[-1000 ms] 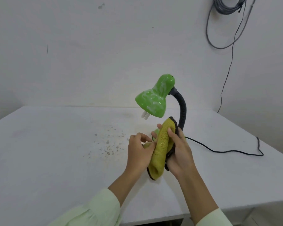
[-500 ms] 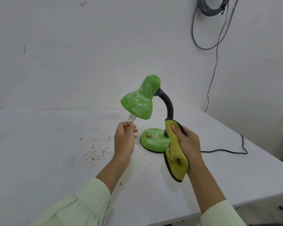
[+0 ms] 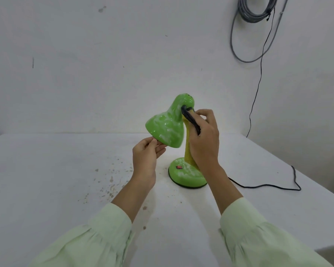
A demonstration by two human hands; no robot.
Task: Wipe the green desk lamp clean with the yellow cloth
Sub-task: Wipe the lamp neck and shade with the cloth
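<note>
In the head view, the green desk lamp [image 3: 166, 128] is standing on a white table [image 3: 46, 180], slightly right of the middle and well back from the near edge. Its shade [image 3: 163, 130] is tilting down toward the left, and pale whitish smears are showing across the shade and across the round base [image 3: 189, 179], which is carrying a small red switch [image 3: 179, 167]. The person's left hand [image 3: 145, 158] is reaching up from below and pinching the lower rim of the shade between thumb and fingertips. The right hand [image 3: 205, 143] is curling round the yellow cloth [image 3: 187, 149] and pressing it against the lamp just behind the shade. The cloth's dark edge is touching the narrow top of the shade, and the rest of it is hanging down in a strip as far as the base. The lamp's neck is lying hidden behind the cloth and the hand, so it is hard to tell whether the cloth is wrapping round it or only lying against it. A black cord [image 3: 268, 186] is trailing from the base across the table to the right. Brownish specks [image 3: 108, 182] are dotting the tabletop left of the base. On the wall [image 3: 85, 64] at the upper right, a coiled grey cable [image 3: 253, 14] is hanging. Pale green sleeves [image 3: 96, 237] are covering both forearms.
</note>
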